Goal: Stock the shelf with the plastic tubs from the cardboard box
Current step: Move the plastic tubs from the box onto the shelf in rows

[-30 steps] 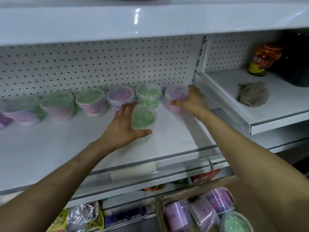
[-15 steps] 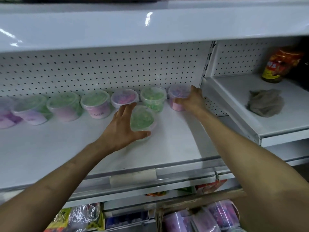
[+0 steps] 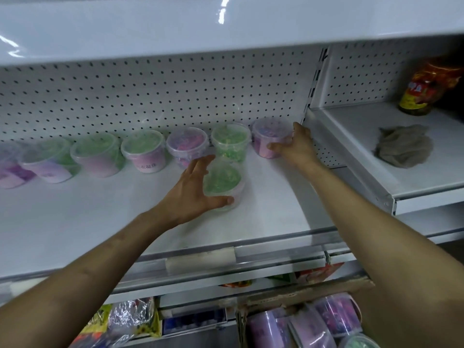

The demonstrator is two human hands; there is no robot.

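A shop. A white metal shelf (image 3: 75, 222) has a pegboard back panel (image 3: 150, 96) and a clear label rail (image 3: 251, 249) along its front. Matching plastic tubs (image 3: 144, 151) stand in a row. Wrapped packets (image 3: 130, 317) fill the tier below, beside a cardboard box (image 3: 301, 295) of more tubs.

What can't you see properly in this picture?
All in the head view:
- Brown cardboard box: cut off by the bottom edge, so its tubs cannot be counted.
- Clear green-filled plastic tub: its left side hides behind the left hand.
- Clear purple-filled plastic tub: the right hand covers its right side.
- Red-and-yellow jar: label too blurred to read.
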